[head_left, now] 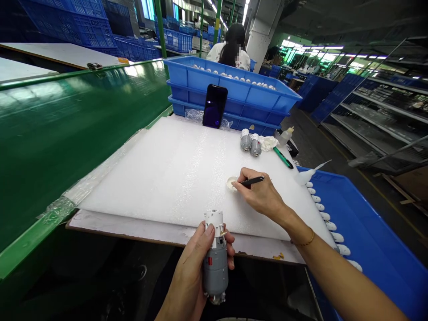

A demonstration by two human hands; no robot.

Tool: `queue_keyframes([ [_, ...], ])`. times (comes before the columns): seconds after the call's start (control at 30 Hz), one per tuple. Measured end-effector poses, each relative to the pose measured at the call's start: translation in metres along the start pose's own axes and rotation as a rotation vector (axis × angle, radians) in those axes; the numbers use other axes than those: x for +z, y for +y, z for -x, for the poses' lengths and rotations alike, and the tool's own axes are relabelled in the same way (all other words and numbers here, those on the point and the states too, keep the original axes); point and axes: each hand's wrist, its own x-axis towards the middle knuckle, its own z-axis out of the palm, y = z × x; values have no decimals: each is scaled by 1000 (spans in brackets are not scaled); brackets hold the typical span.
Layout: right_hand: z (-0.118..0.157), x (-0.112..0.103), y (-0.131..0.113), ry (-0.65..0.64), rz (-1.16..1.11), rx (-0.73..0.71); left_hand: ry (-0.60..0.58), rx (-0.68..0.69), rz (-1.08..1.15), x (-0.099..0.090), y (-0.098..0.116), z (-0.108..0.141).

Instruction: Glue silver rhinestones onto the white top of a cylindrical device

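Note:
My left hand point(197, 254) is wrapped around a grey and white model spacecraft point(216, 267), held near the front edge of the foam-covered table. It has a white upper section and a small red patch on its grey body. My right hand point(262, 194) pinches a slim black pen-like tool point(253, 181). Its tip reaches toward a small round white dish point(231, 183) on the foam sheet point(160, 174); my fingers hide the tip, so I cannot tell whether it touches the contents. Two similar grey and white models point(250, 145) stand farther back.
Stacked blue trays point(230, 98) stand behind the foam, with a phone point(215, 106) leaning on them. A crumpled white tissue point(268, 142), a green knife point(282, 157) and squeeze bottles point(306, 177) lie right. A blue bin point(364, 232) holds several white-topped pieces. A green conveyor point(83, 116) runs left.

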Motion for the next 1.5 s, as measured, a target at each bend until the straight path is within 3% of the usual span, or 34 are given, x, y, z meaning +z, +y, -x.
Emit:
queue_keyframes([
  [0.27,6,-12,-7,82,-19,-30,2,-30,41,-4,1,0],
  [0.43,24,-16,-14,148,-84,-22,2,-30,77,-2,1,3],
  [0.63,71,-20,-48,232,-482,40,-49,-27,124,1,-2,2],
  [0.77,88,-9,-59,309,-595,53,-62,-18,165,2,-8,1],
  [0.93,91,2,-65,341,-718,72,-80,-4,205,5,-13,2],
  [1.5,90,7,-67,366,-717,21,-74,48,235,7,-18,3],
])
